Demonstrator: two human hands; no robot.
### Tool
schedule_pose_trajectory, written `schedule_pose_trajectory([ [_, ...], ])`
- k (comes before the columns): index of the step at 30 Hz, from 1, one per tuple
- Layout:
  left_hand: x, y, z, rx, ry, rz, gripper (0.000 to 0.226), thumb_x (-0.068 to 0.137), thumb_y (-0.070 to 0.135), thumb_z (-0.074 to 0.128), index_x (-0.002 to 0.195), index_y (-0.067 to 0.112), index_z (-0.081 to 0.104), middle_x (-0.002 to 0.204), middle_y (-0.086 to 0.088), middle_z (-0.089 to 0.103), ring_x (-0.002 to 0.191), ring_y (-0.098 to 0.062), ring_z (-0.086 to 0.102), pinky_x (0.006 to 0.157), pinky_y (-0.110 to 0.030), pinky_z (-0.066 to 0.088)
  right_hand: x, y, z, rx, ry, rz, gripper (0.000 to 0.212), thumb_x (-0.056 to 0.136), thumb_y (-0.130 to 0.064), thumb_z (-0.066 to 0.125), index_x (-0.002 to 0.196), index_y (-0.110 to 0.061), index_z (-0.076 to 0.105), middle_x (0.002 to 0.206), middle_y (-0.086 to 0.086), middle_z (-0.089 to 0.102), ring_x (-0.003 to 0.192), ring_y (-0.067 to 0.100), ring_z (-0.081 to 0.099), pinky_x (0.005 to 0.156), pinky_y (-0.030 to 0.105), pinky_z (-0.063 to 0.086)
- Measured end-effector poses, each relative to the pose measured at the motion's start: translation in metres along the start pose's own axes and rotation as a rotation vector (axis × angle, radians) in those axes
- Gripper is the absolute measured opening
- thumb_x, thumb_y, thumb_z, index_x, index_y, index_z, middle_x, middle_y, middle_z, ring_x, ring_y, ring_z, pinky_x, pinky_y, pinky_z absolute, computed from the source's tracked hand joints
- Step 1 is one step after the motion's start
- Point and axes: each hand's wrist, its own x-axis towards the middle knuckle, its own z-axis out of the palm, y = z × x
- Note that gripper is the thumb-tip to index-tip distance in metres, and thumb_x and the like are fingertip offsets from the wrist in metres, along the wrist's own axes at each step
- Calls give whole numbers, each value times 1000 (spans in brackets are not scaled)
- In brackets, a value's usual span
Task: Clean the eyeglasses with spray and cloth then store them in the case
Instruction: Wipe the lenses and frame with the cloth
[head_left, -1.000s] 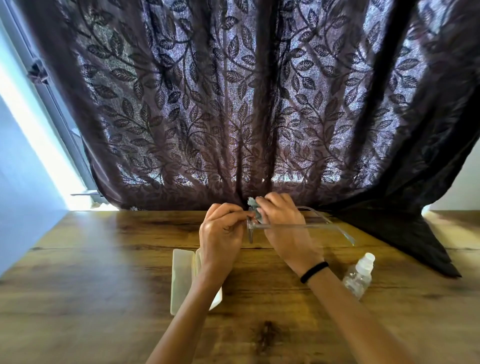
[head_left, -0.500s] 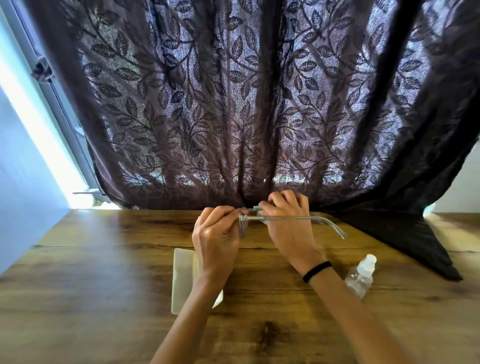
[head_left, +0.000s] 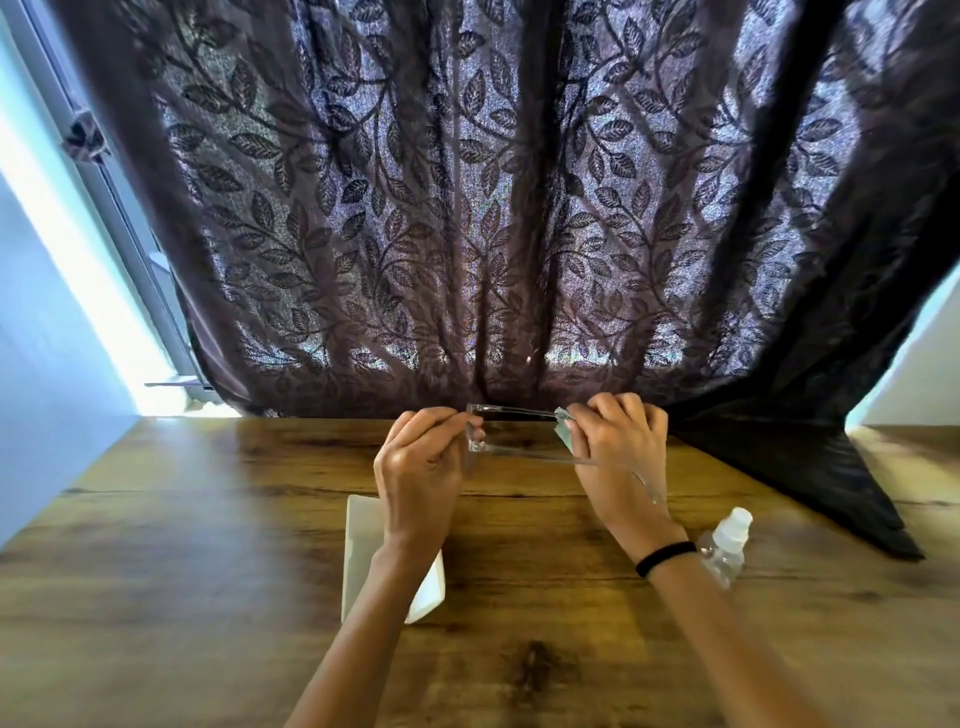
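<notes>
My right hand (head_left: 618, 441) slid the cloth (head_left: 563, 434) out along the far temple, away from my left hand (head_left: 421, 462). Left hand pinches the eyeglasses (head_left: 535, 455) at the front and right hand pinches cloth round the temple. Both are held above the bench (head_left: 208, 519), with the case (head_left: 358, 551) under my left wrist.

A dark leaf-patterned curtain (head_left: 467, 208) hangs behind the wooden table (head_left: 156, 571).

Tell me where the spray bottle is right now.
In the head view, the spray bottle sits on the wooden table at lower right, just beside the black wristband on the right arm.
</notes>
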Motion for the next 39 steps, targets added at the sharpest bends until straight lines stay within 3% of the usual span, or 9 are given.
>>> schedule_pose_trajectory([
  [3,3,4,0,-40,-38,18,19,65,-10,76,77,4,74,80,7,65,74,-5,54,72,-7,41,2,-11,1,-25,49,-114,4,80,-16,67,84,-18,68,81,-1,62,83,25,57,82,38,33],
  [6,0,7,2,-21,-87,23,18,66,-9,75,78,4,75,80,-1,69,76,-6,55,72,-8,42,3,-28,3,23,30,-214,8,81,-18,64,88,-17,68,84,-1,62,87,24,57,85,35,27],
  [12,-10,10,4,-21,-63,0,17,70,-10,67,77,4,75,78,-5,71,75,-10,59,74,-10,45,6,-47,7,44,-67,-264,13,82,-16,58,92,-19,66,89,-3,62,91,22,56,85,38,40],
  [15,-8,3,1,-1,-63,-4,19,66,-13,75,77,3,75,79,-6,71,76,-8,57,74,-9,43,4,-39,9,18,-62,-217,14,81,-18,63,94,-18,68,89,-2,63,88,22,57,86,36,34],
  [22,0,-3,2,5,20,9,21,64,-15,76,78,0,73,80,4,64,75,-5,52,72,-6,40,-10,-7,4,89,-62,-14,10,85,-15,61,92,-15,68,86,1,62,84,26,55,76,40,42],
  [28,3,-11,8,21,-15,-4,22,64,-13,75,80,1,74,78,-7,71,75,-7,54,69,-13,46,-18,21,-2,425,-122,216,14,87,-12,60,90,-3,70,86,10,67,81,29,56,74,40,43],
  [33,0,-22,12,25,-71,-24,15,69,-5,75,80,5,75,80,-5,71,73,-11,58,65,-20,48,4,32,-27,687,-36,406,18,84,-11,64,97,1,69,92,13,67,84,20,60,67,19,42],
  [36,-2,-23,15,57,-103,-19,8,74,6,70,80,5,75,81,-4,71,71,-13,59,62,-24,50,19,13,-51,772,-42,292,19,84,-15,64,99,-4,69,87,-1,65,78,5,58,64,4,40],
  [39,-1,-18,19,89,-113,-21,24,79,24,59,78,7,76,80,-2,71,70,-12,58,55,-27,51,22,-22,-67,830,-146,149,19,84,-15,64,100,-7,68,85,-9,61,77,-2,55,66,7,43],
])
